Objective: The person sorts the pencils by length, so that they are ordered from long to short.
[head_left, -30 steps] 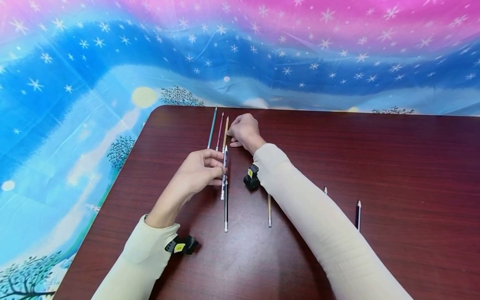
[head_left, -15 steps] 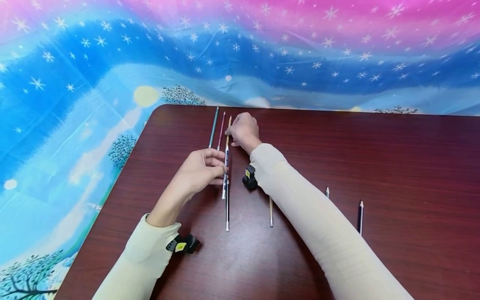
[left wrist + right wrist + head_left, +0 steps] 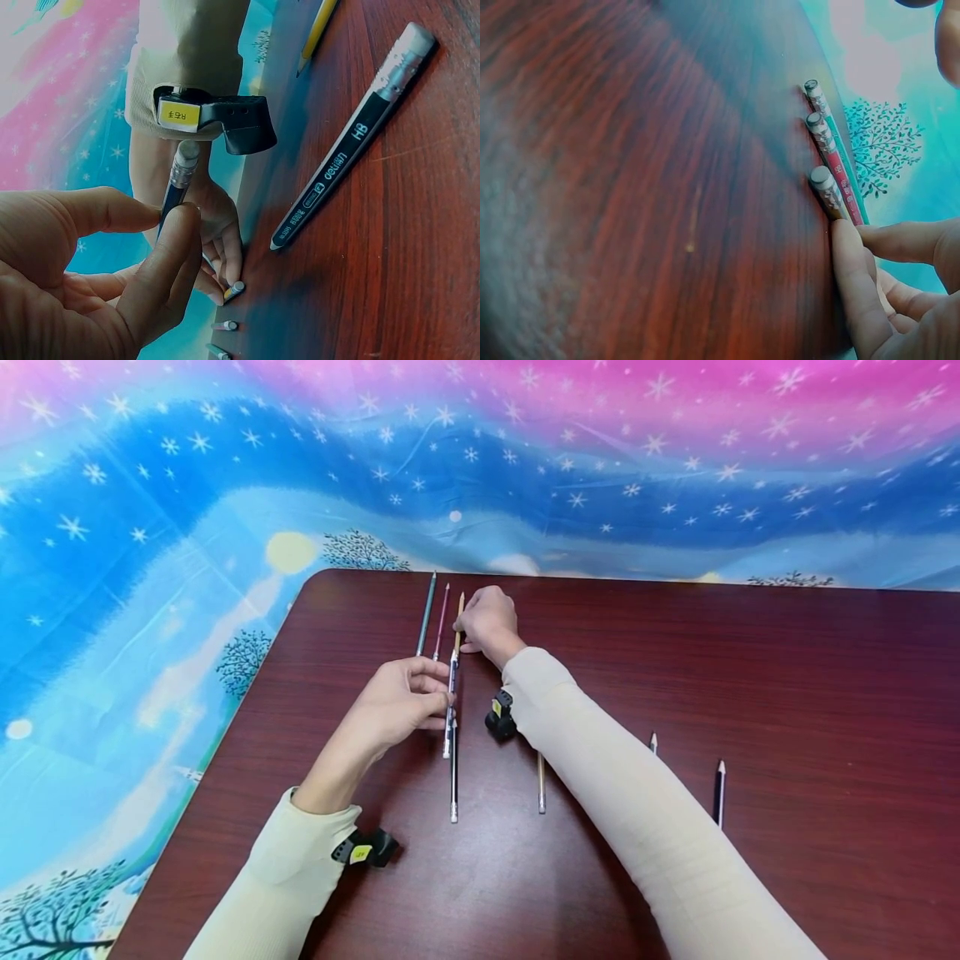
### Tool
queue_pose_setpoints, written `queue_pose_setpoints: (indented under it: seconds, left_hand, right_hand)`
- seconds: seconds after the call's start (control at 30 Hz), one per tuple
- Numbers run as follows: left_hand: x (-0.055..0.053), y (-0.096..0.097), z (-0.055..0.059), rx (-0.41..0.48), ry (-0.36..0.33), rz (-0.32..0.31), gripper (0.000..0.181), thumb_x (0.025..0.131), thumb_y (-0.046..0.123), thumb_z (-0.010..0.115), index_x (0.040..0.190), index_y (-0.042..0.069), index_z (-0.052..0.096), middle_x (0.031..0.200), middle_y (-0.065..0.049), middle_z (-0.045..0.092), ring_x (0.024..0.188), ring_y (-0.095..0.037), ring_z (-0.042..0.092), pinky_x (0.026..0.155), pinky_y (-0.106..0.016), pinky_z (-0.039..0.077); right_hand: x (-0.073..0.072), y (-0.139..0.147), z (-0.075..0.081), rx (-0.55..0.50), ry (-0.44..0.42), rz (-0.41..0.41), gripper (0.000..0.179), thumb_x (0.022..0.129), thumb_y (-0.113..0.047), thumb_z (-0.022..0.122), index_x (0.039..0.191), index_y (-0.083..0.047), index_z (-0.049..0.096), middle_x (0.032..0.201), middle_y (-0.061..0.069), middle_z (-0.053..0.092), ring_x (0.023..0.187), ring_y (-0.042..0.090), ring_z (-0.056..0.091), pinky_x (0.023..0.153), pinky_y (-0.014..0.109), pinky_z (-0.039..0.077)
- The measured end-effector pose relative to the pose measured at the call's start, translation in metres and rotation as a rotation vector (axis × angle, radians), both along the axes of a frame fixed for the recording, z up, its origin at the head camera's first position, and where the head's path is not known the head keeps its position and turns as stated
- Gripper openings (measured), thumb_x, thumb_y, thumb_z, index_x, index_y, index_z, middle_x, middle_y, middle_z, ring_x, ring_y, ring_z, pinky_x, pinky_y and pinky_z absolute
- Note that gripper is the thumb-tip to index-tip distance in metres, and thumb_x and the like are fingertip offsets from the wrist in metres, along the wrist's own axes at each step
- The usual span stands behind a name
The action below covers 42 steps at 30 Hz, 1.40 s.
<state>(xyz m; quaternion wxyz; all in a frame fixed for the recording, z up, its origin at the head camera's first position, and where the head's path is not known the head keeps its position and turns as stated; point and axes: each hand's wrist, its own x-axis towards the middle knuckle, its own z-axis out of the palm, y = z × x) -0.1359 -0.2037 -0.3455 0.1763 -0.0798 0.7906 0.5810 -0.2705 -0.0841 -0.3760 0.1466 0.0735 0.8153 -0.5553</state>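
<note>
My left hand (image 3: 386, 703) pinches a dark blue pencil (image 3: 447, 739) above the table (image 3: 825, 693), its middle partly hidden by my grip. My right hand (image 3: 491, 622) pinches a yellow pencil (image 3: 461, 602) near the table's far edge. Just left of that lie a red pencil (image 3: 442, 618) and a teal pencil (image 3: 426, 614). Nearer me lies a black pencil (image 3: 453, 777). My right sleeve (image 3: 600, 764) hides much of a gold pencil (image 3: 542, 789) and cuts off two others, a whitish tip (image 3: 653, 743) and a dark pencil (image 3: 721, 789).
</note>
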Motion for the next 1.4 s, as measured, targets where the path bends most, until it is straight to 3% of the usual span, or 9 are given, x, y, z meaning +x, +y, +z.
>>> queue_pose_setpoints:
  seconds: [0.47, 1.4]
  left_hand:
    - [0.0004, -0.0008, 0.0008, -0.002, -0.003, -0.005, 0.037, 0.098, -0.006, 0.057, 0.135, -0.006, 0.056, 0.108, -0.020, 0.069, 0.090, -0.016, 0.070, 0.081, -0.034, 0.066]
    - [0.0000, -0.0003, 0.0007, 0.003, -0.006, -0.003, 0.038, 0.099, -0.006, 0.057, 0.137, -0.006, 0.055, 0.103, -0.016, 0.068, 0.087, -0.014, 0.069, 0.081, -0.033, 0.066]
  right_hand:
    - [-0.0005, 0.0008, 0.0003, 0.014, -0.002, 0.004, 0.016, 0.094, 0.002, 0.072, 0.086, -0.004, 0.059, 0.087, 0.010, 0.061, 0.054, 0.016, 0.057, 0.058, 0.028, 0.064]
    - [-0.0020, -0.0003, -0.0009, 0.041, 0.002, 0.005, 0.017, 0.094, -0.002, 0.075, 0.085, -0.005, 0.061, 0.083, 0.009, 0.062, 0.052, 0.016, 0.056, 0.055, 0.027, 0.062]
